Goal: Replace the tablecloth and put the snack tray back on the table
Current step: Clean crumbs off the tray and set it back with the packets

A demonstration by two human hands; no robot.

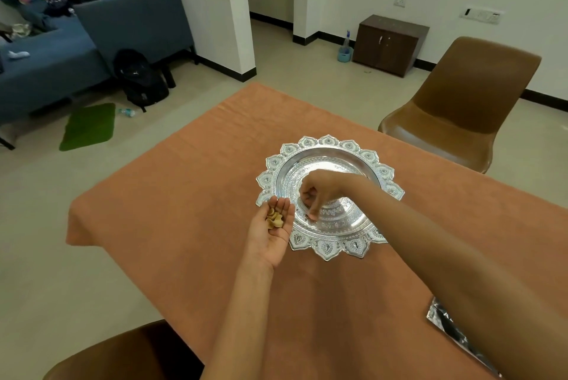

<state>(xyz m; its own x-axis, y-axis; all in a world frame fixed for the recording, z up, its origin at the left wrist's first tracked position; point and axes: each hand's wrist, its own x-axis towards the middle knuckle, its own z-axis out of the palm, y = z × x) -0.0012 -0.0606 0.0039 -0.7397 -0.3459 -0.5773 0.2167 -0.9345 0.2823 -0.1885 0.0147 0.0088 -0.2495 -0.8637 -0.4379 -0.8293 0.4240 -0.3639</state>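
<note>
Head view: snacks on left hand beside tray

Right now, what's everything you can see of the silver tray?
The silver tray is round, shiny and metallic-looking, with an embossed pattern in the dish and a scalloped rim of leaf-shaped points. It lies flat on the orange tablecloth, near the table's middle. Its dish looks nearly bare, with a small speck or two. The right hand reaches into it, fingertips down at the surface. The left hand, palm up with snack pieces, overlaps its left rim; contact there cannot be told.
</note>
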